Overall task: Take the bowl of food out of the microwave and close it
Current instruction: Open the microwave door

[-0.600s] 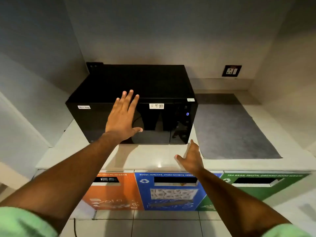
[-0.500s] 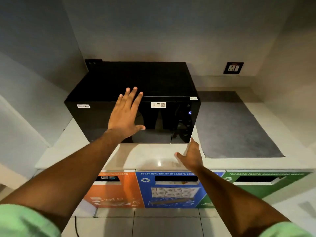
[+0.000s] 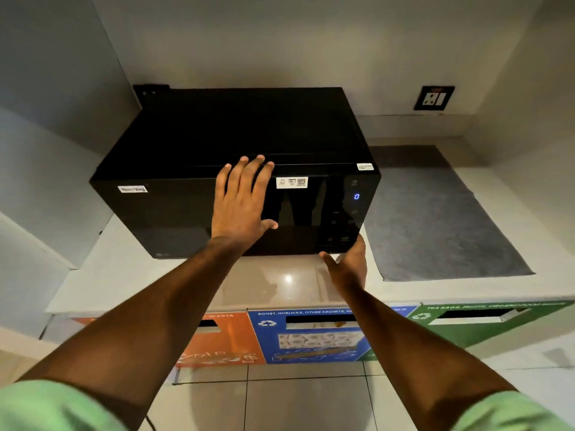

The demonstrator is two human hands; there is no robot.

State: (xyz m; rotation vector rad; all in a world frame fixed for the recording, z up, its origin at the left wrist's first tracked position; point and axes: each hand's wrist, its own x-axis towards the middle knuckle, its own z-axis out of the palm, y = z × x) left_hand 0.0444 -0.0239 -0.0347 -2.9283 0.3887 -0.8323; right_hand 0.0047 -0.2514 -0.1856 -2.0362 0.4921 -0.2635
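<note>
A pale, glossy stone counter [image 3: 280, 284] spans the scene, with a flat grey rectangular mat [image 3: 435, 219] lying on it at 3 o'clock from the oven. The boxy black microwave with a dark glass door [image 3: 186, 213] sits on the counter at centre, its door shut, a blue digit glowing on the control strip [image 3: 348, 213] at its right end. No bowl shows; the dark glass hides the inside. Below the counter edge run three waste-bin fronts: orange [image 3: 224, 343] at 7 o'clock, blue [image 3: 311, 337] at 6 o'clock, green [image 3: 466, 321] at 4 o'clock. A black wall socket [image 3: 434, 98] sits at 1 o'clock from the microwave. The left hand [image 3: 242, 206] lies flat against the door glass, fingers straight and close together with the thumb splayed to the right, fingertips at the door's top edge, holding nothing. The right hand [image 3: 350, 265] is at the microwave's lower right corner, at 5 o'clock from the left hand, palm turned leftward, fingers loosely spread and empty, its fingertips up against the bottom of the control strip. A white "Non-Veg" label [image 3: 133, 189] sits at the door's upper left.
</note>
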